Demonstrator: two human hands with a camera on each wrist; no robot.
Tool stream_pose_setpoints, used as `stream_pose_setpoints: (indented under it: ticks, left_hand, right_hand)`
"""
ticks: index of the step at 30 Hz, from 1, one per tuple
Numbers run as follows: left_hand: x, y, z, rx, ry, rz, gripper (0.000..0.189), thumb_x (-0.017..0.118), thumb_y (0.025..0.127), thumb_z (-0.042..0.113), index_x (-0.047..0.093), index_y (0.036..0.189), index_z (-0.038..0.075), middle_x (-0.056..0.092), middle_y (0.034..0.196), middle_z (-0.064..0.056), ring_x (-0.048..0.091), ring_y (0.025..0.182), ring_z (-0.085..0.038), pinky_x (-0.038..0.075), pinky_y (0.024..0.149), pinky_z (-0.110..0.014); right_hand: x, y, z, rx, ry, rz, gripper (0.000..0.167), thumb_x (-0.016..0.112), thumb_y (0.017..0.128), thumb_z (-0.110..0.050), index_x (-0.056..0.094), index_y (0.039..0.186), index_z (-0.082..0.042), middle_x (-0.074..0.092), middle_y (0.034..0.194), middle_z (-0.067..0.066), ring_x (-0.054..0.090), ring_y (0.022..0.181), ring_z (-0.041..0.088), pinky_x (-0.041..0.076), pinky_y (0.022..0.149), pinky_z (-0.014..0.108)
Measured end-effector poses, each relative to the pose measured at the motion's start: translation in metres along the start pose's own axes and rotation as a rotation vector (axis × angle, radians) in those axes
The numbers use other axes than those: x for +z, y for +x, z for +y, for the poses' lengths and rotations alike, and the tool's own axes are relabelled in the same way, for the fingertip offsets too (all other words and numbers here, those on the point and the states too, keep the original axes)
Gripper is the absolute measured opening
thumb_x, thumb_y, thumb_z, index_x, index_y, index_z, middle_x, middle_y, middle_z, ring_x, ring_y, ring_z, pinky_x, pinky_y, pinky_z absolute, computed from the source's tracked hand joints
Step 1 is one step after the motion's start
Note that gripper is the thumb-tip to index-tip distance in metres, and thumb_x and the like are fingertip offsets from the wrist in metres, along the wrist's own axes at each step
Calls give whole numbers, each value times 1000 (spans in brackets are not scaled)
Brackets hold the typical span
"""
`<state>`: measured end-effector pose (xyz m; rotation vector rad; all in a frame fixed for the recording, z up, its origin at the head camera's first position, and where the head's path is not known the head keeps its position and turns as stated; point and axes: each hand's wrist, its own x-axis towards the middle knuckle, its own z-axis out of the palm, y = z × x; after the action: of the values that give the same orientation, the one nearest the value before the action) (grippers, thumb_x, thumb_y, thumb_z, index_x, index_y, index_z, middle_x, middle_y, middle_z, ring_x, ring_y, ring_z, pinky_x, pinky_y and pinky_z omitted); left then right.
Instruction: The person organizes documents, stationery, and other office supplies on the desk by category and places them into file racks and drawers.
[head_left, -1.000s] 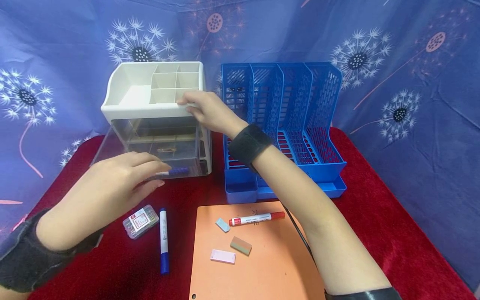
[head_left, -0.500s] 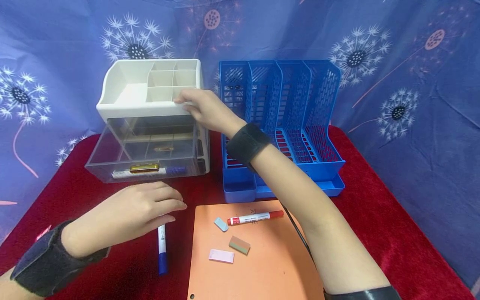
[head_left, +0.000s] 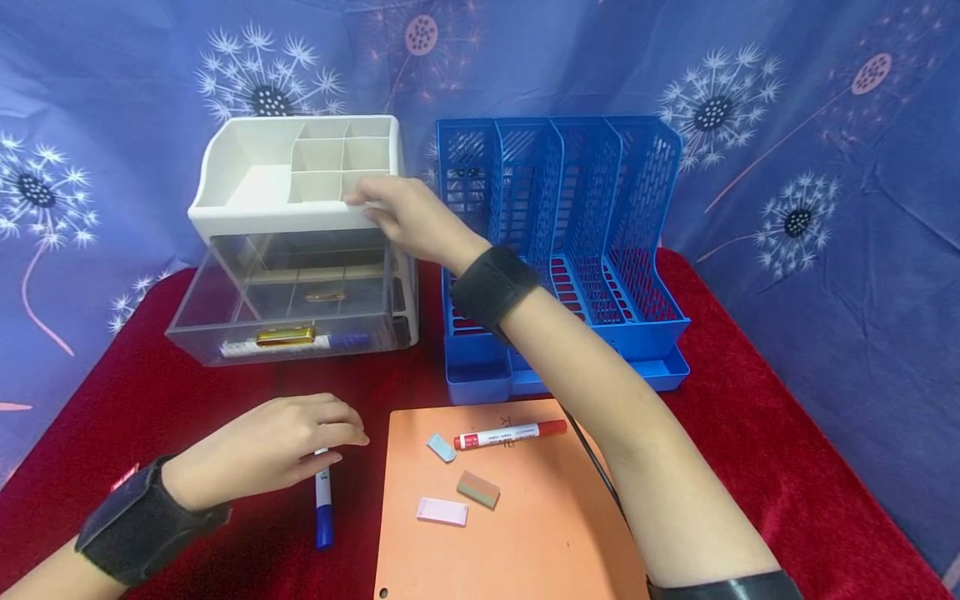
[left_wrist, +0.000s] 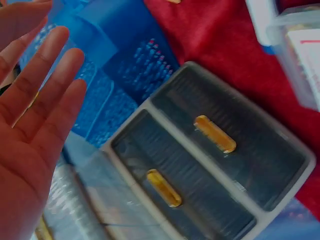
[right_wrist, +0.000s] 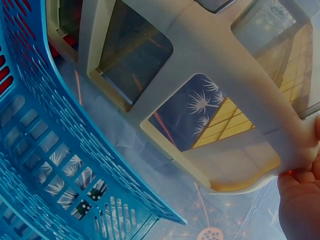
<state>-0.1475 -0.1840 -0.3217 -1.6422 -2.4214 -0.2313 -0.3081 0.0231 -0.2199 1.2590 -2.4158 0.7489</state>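
My right hand (head_left: pixel 412 212) grips the front right rim of a white desk organizer (head_left: pixel 247 218); part of that hand shows at the edge of the right wrist view. The organizer's clear top drawer (head_left: pixel 202 333) stands pulled out, with a white and blue marker (head_left: pixel 348 341) lying inside behind its gold handle (head_left: pixel 285 335). My left hand (head_left: pixel 262 442) is over the table in front of the drawer, fingers extended and holding nothing. It overlaps the upper end of another blue-capped marker (head_left: pixel 323 508). In the left wrist view a small clear box (left_wrist: pixel 300 60) shows, hidden behind the hand in the head view.
A blue file rack (head_left: pixel 645 333) stands right of the organizer. On an orange board (head_left: pixel 540 525) lie a red marker (head_left: pixel 510 436), a blue eraser (head_left: pixel 441 448), a brown-green eraser (head_left: pixel 478 490) and a pink one (head_left: pixel 442 512). A dark cable (head_left: pixel 596 462) crosses the board.
My left hand has drawn back from the drawer front toward me, uncovering the gold handle and the marker inside. My right hand stays on the organizer's rim.
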Motion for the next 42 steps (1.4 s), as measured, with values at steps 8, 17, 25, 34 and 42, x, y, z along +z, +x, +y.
stream_pose_setpoints:
  ticks: [8,17,25,34,42]
  left_hand:
    - [22,-9,-8,-53,-16,-71,42,79,63,1,67,101,17,63,98,6,59,90,-10,53,71,-26]
    - [43,-21,-9,-168,-39,-202,61,79,61,0,59,115,21,60,108,5,58,95,-11,54,74,-31]
    - [57,-25,-9,-112,-83,-163,48,76,59,-4,62,96,23,58,94,11,53,84,-6,50,68,-24]
    - [62,-28,-9,-67,-114,-122,37,80,57,3,59,78,25,54,78,17,47,75,-1,44,66,-20]
    - [62,-28,-10,-73,-145,-130,37,79,58,2,58,75,27,53,77,19,46,73,1,43,65,-19]
  right_hand:
    - [1,0,2,-10,4,4,16,54,94,-5,63,107,-4,66,116,4,57,115,15,39,98,16]
    - [0,1,3,-2,-5,-3,15,53,94,-7,62,106,-5,65,117,2,56,116,14,37,98,16]
    - [-1,1,3,-7,0,0,16,54,94,-6,63,107,-4,66,116,3,56,116,14,37,98,15]
    - [-1,0,3,-9,-22,-5,19,54,94,-7,63,111,-5,65,116,3,56,115,15,37,99,16]
    - [-1,1,2,-13,-16,1,19,54,94,-7,63,111,-4,66,116,4,56,115,15,37,99,16]
